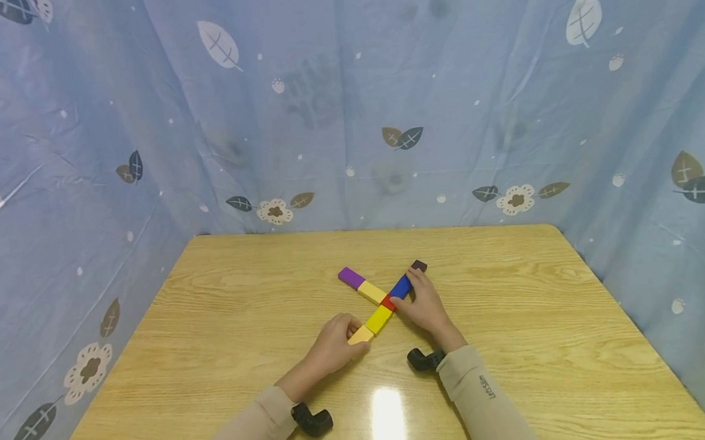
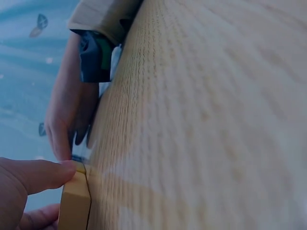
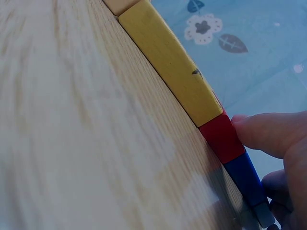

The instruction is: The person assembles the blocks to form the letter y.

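Coloured blocks lie in an X on the wooden table (image 1: 243,305). One arm runs from a purple block (image 1: 351,277) through a yellow block (image 1: 371,291) to a red block (image 1: 387,302) at the crossing. The other runs from a dark brown block (image 1: 419,266) through a blue block (image 1: 400,286) and a yellow block (image 1: 379,319) to a tan block (image 1: 360,335). My left hand (image 1: 353,329) pinches the tan block (image 2: 74,201) at its near end. My right hand (image 1: 401,297) grips the blue block (image 3: 244,177), its thumb against the red block (image 3: 220,139).
A blue curtain with a leaf and flower print (image 1: 347,114) closes in the table at the back and on both sides. Bare wood lies to the left and right of the blocks. Both forearms, in beige sleeves, rest on the near part of the table.
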{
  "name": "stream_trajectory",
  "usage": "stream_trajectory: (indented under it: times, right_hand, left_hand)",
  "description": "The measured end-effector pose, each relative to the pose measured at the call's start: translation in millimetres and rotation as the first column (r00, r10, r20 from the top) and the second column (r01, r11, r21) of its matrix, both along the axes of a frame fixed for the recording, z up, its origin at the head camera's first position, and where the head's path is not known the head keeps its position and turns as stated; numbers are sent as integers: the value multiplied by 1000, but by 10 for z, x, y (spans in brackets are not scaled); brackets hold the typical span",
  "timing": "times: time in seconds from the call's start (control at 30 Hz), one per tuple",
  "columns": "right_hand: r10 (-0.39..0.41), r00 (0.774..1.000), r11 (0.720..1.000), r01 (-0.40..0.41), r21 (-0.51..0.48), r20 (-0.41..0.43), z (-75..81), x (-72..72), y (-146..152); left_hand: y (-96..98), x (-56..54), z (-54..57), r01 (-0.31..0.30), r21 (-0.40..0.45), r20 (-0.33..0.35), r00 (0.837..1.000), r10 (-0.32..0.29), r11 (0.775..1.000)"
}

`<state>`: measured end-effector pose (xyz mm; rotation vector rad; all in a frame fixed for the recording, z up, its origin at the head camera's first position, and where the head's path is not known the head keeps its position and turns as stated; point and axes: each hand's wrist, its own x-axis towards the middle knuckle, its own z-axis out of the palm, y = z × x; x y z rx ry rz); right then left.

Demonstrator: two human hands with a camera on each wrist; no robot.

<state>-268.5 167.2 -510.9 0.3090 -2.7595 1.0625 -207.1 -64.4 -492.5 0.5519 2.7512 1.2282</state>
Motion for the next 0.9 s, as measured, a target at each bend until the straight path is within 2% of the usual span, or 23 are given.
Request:
stream_trajectory:
  times: [0.37, 0.63, 0.9]
  right_hand:
    - [-1, 1000, 1000, 1, -25, 23, 10, 40, 7]
    - [-2, 1000, 1000, 2, -23, 16, 1, 27, 22]
    - [0, 1000, 1000, -1, -26, -5, -31, 37, 25]
  left_hand:
    - [42, 33, -18, -4, -20, 27, 1000, 4, 1000]
    - [43, 20, -7, 10, -10, 27, 1000, -10, 1000]
    - [12, 12, -5, 26, -37, 30, 999, -25, 999]
